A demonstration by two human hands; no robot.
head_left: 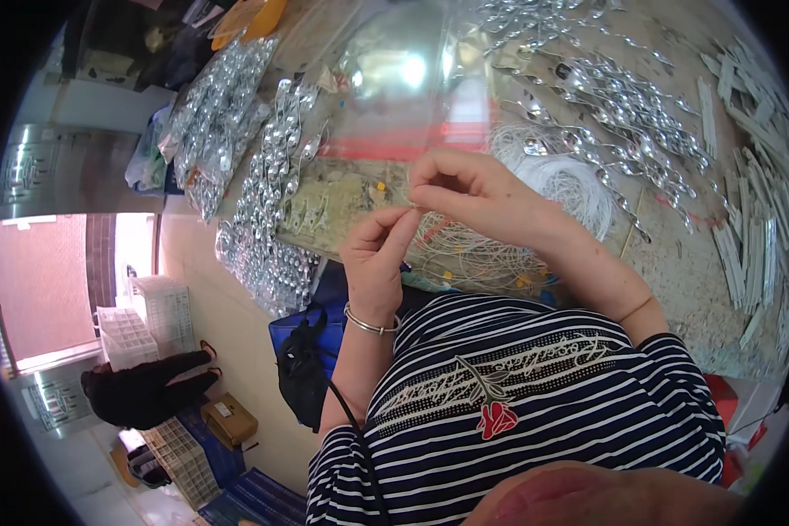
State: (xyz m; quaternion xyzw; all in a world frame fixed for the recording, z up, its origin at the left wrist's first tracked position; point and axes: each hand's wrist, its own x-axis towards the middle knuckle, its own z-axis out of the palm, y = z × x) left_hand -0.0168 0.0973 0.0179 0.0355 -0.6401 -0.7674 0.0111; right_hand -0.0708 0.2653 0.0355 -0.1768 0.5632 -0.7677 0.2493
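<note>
My left hand [377,263] and my right hand [482,195] meet above the near edge of the table, thumbs and fingertips pinched together. What lies between the fingertips is too small to make out. Beneath and beside my right hand spreads a loose tangle of cream string [469,250]. A coil of white string [583,186] sits just right of my right wrist. Twisted shiny silver strips [272,180] hang in a long bunch to the left of my left hand. Small pale tied pieces [307,215] lie on the table between that bunch and my hands.
Clear plastic bags with a red band [377,145] lie beyond my hands. More silver twisted strips [622,114] cover the far right, beside bundled pale sticks [745,254]. At left, a person in black [140,390] is near white crates [162,311] and a brown box [229,421].
</note>
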